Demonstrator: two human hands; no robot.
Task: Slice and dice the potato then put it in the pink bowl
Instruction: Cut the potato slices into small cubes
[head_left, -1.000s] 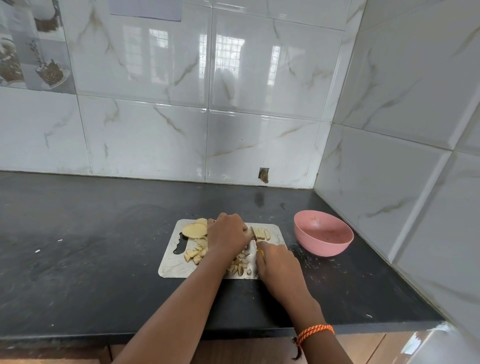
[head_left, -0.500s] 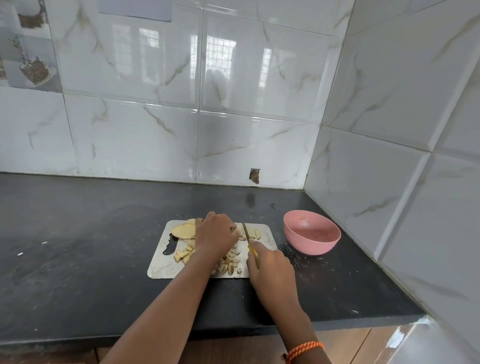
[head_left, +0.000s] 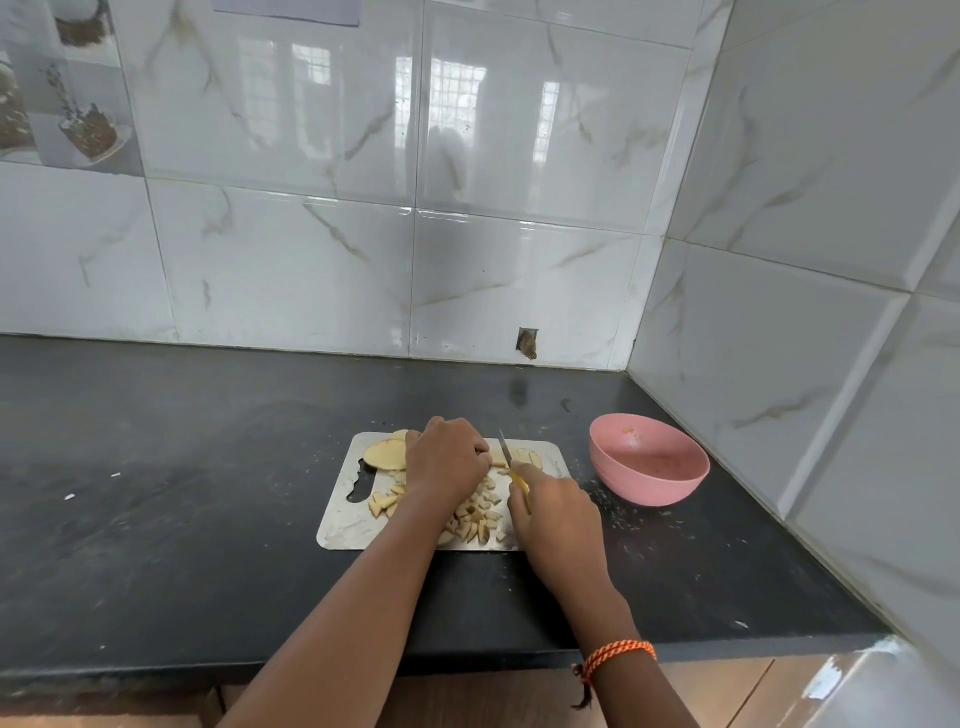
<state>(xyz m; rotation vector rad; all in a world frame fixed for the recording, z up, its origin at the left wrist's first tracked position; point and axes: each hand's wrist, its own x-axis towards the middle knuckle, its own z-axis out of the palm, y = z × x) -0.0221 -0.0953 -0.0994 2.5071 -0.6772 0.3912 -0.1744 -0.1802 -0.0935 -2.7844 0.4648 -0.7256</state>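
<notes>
The right hand (head_left: 553, 512) grips the knife (head_left: 505, 450), blade pointing away toward the wall. The left hand (head_left: 447, 462) curls over the potato, hiding it.

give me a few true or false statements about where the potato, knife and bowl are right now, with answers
1. The pink bowl already holds diced potato. False: it holds no pieces, only faint residue.
2. The right hand holds the knife with its blade pointing away from the person. True.
3. The uncut potato slices lie at the far left of the cutting board. True.
4. The pink bowl sits to the left of the board. False: it sits to the right, near the side wall.
5. The left hand rests idle on the counter, off the board. False: it is over the board, pressing down on potato beside the blade.
</notes>
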